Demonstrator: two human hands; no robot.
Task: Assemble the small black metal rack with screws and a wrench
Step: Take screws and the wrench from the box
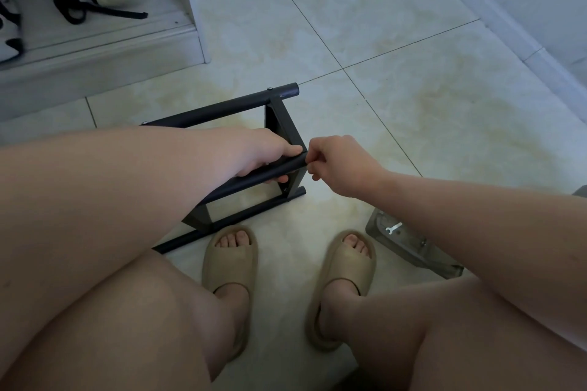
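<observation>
The rack (276,117) lay on the floor (413,105) just ahead of the feet. The left hand (263,152) was clamped round the middle crossbar (286,166), whose long axis ran left to right. The right hand (343,165) met its right end head-on, fingertips pinched on the tip; any screw there was too small to see. The wrench (393,228) lay nearer that right hand, open floor between.

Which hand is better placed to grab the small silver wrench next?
Probably the right hand: the small silver wrench lies on that side, while the left hand grips the black metal rack.
</observation>
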